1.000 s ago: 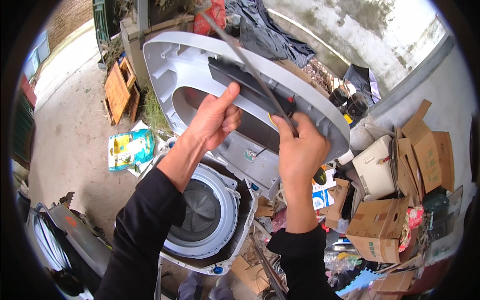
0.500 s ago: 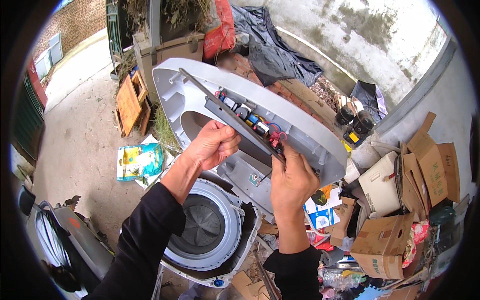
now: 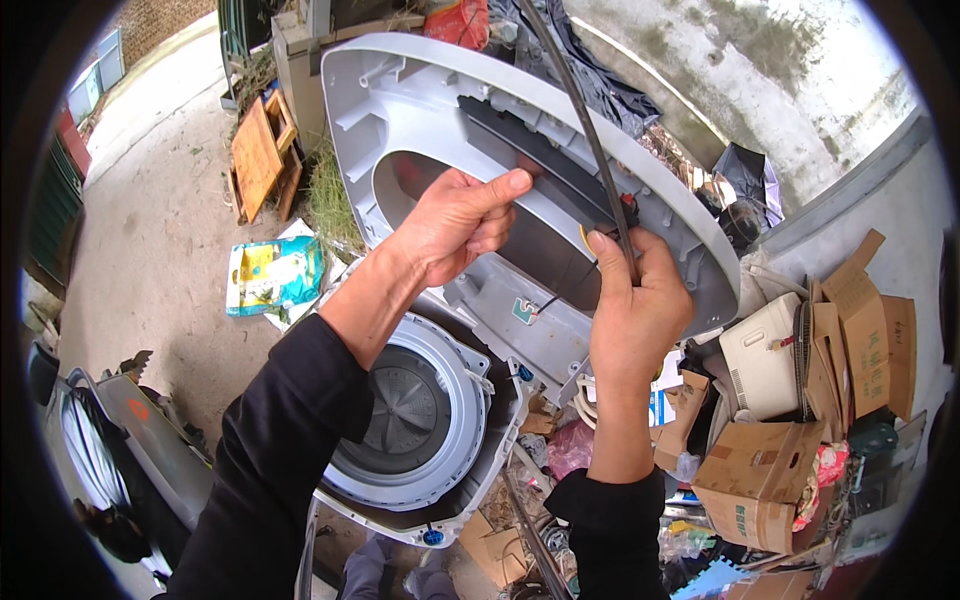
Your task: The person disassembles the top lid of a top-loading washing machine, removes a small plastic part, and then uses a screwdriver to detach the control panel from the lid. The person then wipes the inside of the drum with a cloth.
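1. Head view: the left hand [image 3: 462, 228] has its thumb extended and fingers curled, in front of a pale grey, rounded plastic machine cover [image 3: 425, 115]; I cannot tell whether it grips anything.
2. The right hand [image 3: 645, 300] pinches a long, thin, dark strip [image 3: 596, 130], which runs up across the cover to the picture's upper edge.
3. A narrow, flat black panel [image 3: 540, 150] lies along the cover, beyond the hands.
4. Nearer the person sits a round grey washer drum [image 3: 405, 410].

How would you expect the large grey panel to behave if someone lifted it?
The grey panel is probably light for its size, given its large opening. Moulded ribs likely keep it fairly stiff, though the slim posts might snap.
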A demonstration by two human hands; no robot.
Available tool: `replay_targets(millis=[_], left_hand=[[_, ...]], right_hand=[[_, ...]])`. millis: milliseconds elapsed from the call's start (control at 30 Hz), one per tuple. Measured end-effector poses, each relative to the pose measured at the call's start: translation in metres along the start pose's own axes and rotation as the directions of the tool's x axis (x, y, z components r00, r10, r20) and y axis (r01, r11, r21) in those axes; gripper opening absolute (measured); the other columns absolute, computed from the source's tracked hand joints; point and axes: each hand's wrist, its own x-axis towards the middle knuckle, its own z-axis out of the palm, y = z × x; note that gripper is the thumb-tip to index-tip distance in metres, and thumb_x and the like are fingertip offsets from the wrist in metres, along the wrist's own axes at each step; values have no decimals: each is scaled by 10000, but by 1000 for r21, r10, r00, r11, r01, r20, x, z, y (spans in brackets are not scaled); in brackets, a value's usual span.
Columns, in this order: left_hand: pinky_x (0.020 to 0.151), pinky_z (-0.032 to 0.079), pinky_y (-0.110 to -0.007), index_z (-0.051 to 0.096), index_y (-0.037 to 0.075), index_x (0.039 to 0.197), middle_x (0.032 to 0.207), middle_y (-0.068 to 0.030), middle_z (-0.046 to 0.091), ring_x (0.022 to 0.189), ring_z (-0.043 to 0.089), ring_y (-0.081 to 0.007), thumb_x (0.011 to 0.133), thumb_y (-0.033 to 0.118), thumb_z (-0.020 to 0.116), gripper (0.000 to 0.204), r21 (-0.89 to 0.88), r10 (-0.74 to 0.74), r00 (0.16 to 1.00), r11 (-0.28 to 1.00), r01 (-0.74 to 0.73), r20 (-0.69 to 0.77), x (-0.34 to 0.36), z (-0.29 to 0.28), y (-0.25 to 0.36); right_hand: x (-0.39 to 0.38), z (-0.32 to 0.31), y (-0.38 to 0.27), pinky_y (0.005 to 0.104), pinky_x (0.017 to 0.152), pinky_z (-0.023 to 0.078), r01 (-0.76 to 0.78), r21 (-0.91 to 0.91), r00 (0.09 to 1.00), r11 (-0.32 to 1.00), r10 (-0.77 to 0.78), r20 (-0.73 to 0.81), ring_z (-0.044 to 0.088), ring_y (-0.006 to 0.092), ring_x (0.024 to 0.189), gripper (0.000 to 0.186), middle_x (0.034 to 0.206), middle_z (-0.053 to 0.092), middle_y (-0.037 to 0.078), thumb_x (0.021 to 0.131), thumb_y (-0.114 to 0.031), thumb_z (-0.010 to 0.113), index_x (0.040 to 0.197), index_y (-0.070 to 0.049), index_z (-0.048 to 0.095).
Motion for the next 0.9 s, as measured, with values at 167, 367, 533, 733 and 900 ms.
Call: replay_targets(millis=[167,367,533,733,900], left_hand=[[443,221,-243,549,114,791,550,78,330,483,258,-61,940,272,739,289,8,42,995,999,-42,-88,-3,3,-1],[435,209,-262,486,144,589,500,47,369,446,269,-75,918,292,769,459,12,63,991,998,-62,-120,2,7,-3],[444,215,-250,438,167,675,533,86,269,471,229,-70,948,340,728,435,31,74,986,997,-70,-149,-2,19,2],[446,221,-249,426,173,671,533,85,231,468,222,-69,934,375,739,456,20,95,979,995,-93,-178,3,20,-1],[450,216,-250,431,173,690,543,83,232,473,217,-70,933,371,739,440,35,93,982,995,-89,-166,5,17,-1]], right_hand=[[0,4,-1,283,592,475,-110,179,994,978,112,1,625,129,606,259,712,706,81,862,-181,801,991,27,714],[1,10,7,254,516,362,-186,246,977,951,206,-57,448,62,541,264,592,552,-27,833,-183,832,934,36,724],[5,8,2,253,520,352,-163,331,983,930,183,-32,435,58,549,196,595,544,-21,831,-138,819,886,12,706],[5,9,2,236,509,280,-298,371,950,880,311,25,356,23,569,139,626,449,-86,864,-70,778,924,29,700],[2,14,8,238,510,287,-241,336,960,910,275,-55,369,24,570,139,615,463,-73,877,-72,760,955,22,694]])
